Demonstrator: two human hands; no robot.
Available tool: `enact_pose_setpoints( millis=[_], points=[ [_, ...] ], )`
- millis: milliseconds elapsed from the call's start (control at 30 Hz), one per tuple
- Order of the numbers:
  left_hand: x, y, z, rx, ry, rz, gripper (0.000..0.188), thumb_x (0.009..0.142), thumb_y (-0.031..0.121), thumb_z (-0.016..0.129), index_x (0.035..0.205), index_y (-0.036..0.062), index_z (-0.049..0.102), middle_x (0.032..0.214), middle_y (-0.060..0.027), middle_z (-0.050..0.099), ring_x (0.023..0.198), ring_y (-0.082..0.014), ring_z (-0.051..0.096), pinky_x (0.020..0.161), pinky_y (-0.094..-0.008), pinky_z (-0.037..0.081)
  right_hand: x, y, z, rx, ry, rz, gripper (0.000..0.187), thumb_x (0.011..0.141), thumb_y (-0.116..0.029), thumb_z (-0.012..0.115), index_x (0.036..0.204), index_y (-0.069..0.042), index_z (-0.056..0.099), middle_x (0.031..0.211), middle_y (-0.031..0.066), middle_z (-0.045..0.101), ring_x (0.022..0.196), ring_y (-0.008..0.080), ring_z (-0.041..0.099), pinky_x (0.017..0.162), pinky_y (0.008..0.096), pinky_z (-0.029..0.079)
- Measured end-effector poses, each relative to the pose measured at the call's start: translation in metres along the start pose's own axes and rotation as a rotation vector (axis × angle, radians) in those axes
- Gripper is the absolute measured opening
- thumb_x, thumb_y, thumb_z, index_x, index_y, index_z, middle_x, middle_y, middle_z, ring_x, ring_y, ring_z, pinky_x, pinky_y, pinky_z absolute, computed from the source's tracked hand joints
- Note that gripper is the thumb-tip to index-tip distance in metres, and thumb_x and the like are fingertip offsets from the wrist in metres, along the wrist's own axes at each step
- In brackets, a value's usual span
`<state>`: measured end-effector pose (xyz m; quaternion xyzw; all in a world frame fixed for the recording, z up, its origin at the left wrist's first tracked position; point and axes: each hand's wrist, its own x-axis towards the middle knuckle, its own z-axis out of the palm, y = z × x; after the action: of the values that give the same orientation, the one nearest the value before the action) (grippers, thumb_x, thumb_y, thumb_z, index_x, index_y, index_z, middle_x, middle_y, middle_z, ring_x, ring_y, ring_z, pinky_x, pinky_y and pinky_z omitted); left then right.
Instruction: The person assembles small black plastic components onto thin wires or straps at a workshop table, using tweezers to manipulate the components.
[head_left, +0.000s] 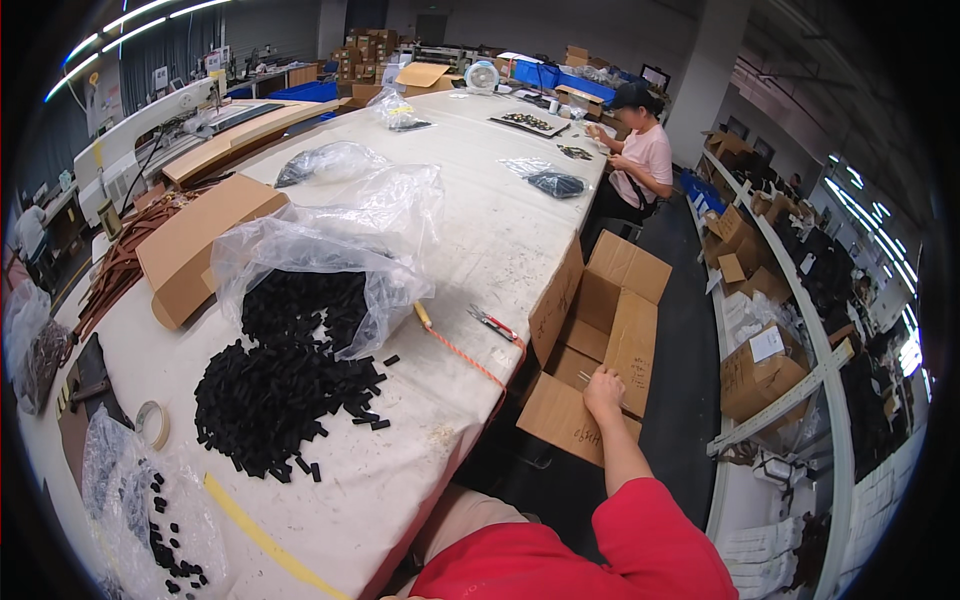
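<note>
My right hand reaches forward to an open cardboard box beside the table. Its fingers are bent over the box's near edge, where the front flap folds outward, and they appear closed on that edge. The fingertips are partly hidden and small in view. Inside, the visible part of the box shows bare cardboard. My left hand is out of view. On the table to my left lies a heap of small black pieces, spilling from a clear plastic bag.
Red-handled snips and an orange cord lie at the table's right edge. A tape roll and another bag are at left. A co-worker sits farther along the table. Shelving with boxes stands at right.
</note>
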<state>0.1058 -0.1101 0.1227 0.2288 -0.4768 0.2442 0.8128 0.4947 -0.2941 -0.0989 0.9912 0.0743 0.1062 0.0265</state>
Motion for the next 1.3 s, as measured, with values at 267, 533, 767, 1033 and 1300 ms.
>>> enact_pose_setpoints(
  millis=[267, 533, 767, 1033, 1300],
  points=[
    [-0.002, 0.002, -0.002, -0.011, -0.004, -0.019, 0.036, 0.076, 0.023, 0.061, 0.089, -0.01, 0.059, 0.086, -0.0298, 0.058, 0.068, -0.0413, 0.059, 0.056, -0.0451, 0.048, 0.001, 0.0, 0.001, -0.012, -0.012, 0.004, 0.037, 0.071, -0.007, 0.053, 0.105, 0.006, 0.048, 0.099, 0.023, 0.053, 0.092, 0.0341, 0.054, 0.08, 0.0382, 0.044],
    [0.0, 0.006, -0.002, 0.0, 0.002, -0.038, 0.035, 0.076, 0.022, 0.06, 0.09, -0.01, 0.059, 0.086, -0.0296, 0.058, 0.07, -0.0412, 0.059, 0.057, -0.0452, 0.048, -0.006, 0.0, -0.018, 0.019, -0.035, -0.043, 0.032, 0.074, -0.008, 0.049, 0.102, 0.006, 0.048, 0.098, 0.0235, 0.052, 0.091, 0.0355, 0.054, 0.078, 0.0393, 0.045],
    [0.0, 0.008, -0.003, 0.006, -0.027, -0.034, 0.035, 0.077, 0.022, 0.06, 0.09, -0.0101, 0.058, 0.088, -0.0291, 0.058, 0.071, -0.0402, 0.059, 0.057, -0.0449, 0.048, -0.009, 0.023, -0.078, 0.315, 0.079, 0.15, 0.036, 0.072, -0.012, 0.049, 0.107, -0.004, 0.051, 0.101, 0.0163, 0.054, 0.093, 0.0331, 0.053, 0.079, 0.0424, 0.043],
    [0.003, 0.01, 0.0, -0.02, -0.007, -0.071, 0.035, 0.077, 0.022, 0.059, 0.09, -0.0107, 0.058, 0.088, -0.0296, 0.057, 0.07, -0.0395, 0.059, 0.057, -0.0434, 0.048, 0.005, 0.107, -0.094, 0.172, 0.357, 0.388, 0.032, 0.077, -0.011, 0.045, 0.108, -0.007, 0.051, 0.113, 0.0117, 0.049, 0.095, 0.0327, 0.052, 0.079, 0.0417, 0.042],
    [0.008, 0.022, -0.003, 0.024, -0.027, -0.169, 0.035, 0.077, 0.021, 0.059, 0.093, -0.0102, 0.057, 0.088, -0.0287, 0.058, 0.072, -0.0386, 0.06, 0.06, -0.0425, 0.049, 0.004, 0.048, -0.132, 0.34, 0.453, 0.127, 0.027, 0.083, -0.017, 0.044, 0.107, -0.007, 0.051, 0.095, 0.0166, 0.056, 0.087, 0.036, 0.053, 0.073, 0.0429, 0.043]
  ],
)
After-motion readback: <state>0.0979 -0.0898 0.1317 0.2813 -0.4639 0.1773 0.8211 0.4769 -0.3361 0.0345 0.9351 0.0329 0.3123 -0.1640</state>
